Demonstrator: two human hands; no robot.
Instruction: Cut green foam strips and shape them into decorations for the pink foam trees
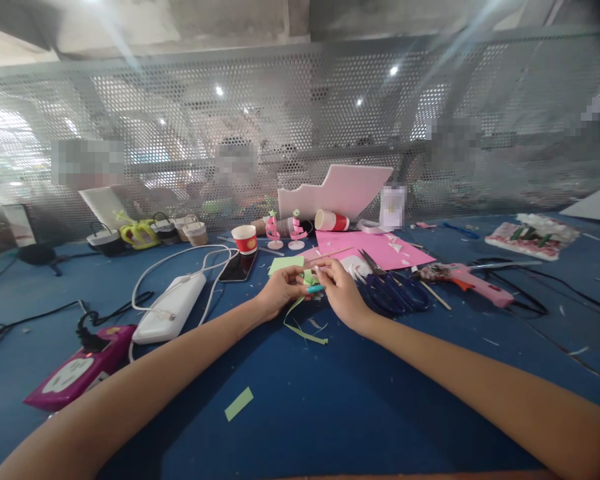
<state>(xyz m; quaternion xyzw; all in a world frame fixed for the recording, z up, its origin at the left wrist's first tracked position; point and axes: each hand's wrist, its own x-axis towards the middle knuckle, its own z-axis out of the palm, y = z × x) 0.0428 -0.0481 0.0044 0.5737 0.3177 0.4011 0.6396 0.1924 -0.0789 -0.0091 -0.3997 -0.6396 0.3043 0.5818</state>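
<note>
My left hand (281, 291) is closed, fingers pinched on a small piece of light green paper (309, 276) above the table. My right hand (344, 293) meets it from the other side, its fingertips pressed together at the paper's edge. Between the hands shows a small teal item (315, 289) whose kind I cannot make out, and which hand grips it is unclear. Just below hangs or lies a thin curled green paper strip (307, 335). Behind my left fingers is a larger green paper sheet (286, 264). Dark blue-handled scissors (396, 292) lie right of my right hand.
Pink sheets (380, 248), a pink glue gun (473, 279), a red paper cup (245, 239), a phone (239, 266), a white power bank (173, 308) and a purple power strip (83, 367) lie around. A green slip (239, 404) is in front. Perforated metal screen (300, 120) stands behind.
</note>
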